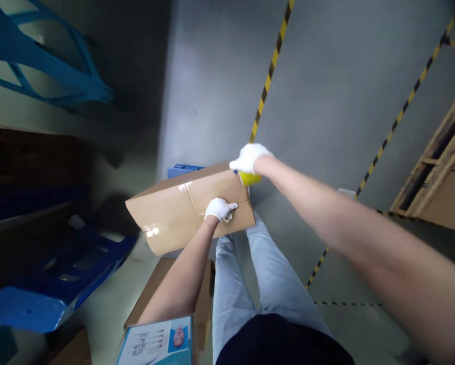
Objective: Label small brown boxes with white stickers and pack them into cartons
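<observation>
Left fingers [233,206] rest on the taped carton [174,215].

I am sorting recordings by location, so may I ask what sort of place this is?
Probably a warehouse or packing area: black-and-yellow floor tape, a wooden pallet and a large cardboard box suggest it.

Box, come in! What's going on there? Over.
Left hand on the box. Right hand at its end, with something yellow. Shiny tape on it. Blue thing peeks out behind.
</observation>
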Demonstrator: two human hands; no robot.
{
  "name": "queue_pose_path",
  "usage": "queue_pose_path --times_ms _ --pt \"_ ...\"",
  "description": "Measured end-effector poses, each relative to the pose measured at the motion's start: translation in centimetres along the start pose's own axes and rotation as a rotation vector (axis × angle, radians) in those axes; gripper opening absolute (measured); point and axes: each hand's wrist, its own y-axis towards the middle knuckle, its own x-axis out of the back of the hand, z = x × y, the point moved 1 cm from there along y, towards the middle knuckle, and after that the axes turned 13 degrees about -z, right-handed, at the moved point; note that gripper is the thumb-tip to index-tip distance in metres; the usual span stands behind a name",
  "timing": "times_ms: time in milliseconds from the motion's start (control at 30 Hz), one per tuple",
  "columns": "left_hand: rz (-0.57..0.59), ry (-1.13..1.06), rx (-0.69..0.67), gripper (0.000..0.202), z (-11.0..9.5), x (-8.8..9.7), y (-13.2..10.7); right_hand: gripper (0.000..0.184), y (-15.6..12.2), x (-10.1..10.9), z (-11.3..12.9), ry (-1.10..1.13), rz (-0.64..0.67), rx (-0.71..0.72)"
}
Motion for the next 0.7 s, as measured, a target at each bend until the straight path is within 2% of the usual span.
queue_pose_path --times_ms 67,100,167,233,300,367,467,533,600,700 --pt "-0.006 -0.013 0.006 0.049 -0.2 -0.1 -0.2 0.059 -8.1 -2.0 -1.5 0.025 -0.154 -0.063" --pt "-0.011 -0.019 0.009 0.05 -0.3 -0.1 -0.3 0.066 -12.5 -3.5 -2.3 0.026 -0.18 -0.102" --pt "-0.028 -0.028 0.014 0.051 -0.5 -0.1 -0.6 0.074 -20.6 -7.2 -3.7 0.037 -0.126 -0.176" --pt "-0.051 -0.033 0.015 0.052 -0.5 -0.1 -0.7 0.072 -27.5 -11.2 -5.2 0.024 -0.043 -0.25" --pt "-0.074 -0.032 0.013 0.054 -0.5 -0.1 -0.8 0.069 -32.9 -14.8 -6.5 0.008 0.012 -0.313" --pt "-0.094 -0.027 0.011 0.055 -0.5 -0.2 -0.7 0.067 -36.9 -17.4 -7.5 0.003 0.067 -0.354" --pt "-0.115 -0.013 0.014 0.055 -0.7 -0.4 -0.6 0.067 -40.2 -19.6 -8.5 0.023 0.128 -0.386" --pt "-0.127 -0.006 0.016 0.055 -0.8 -0.5 -0.6 0.067 -40.4 -20.4 -8.8 0.04 0.142 -0.398" --pt "-0.138 -0.003 0.016 0.055 -0.8 -0.5 -0.6 0.066 -38.8 -21.0 -8.8 0.062 0.157 -0.406" --pt "-0.151 0.006 0.023 0.055 -0.8 -0.5 -0.6 0.07 -33.9 -21.8 -8.6 0.132 0.161 -0.442"
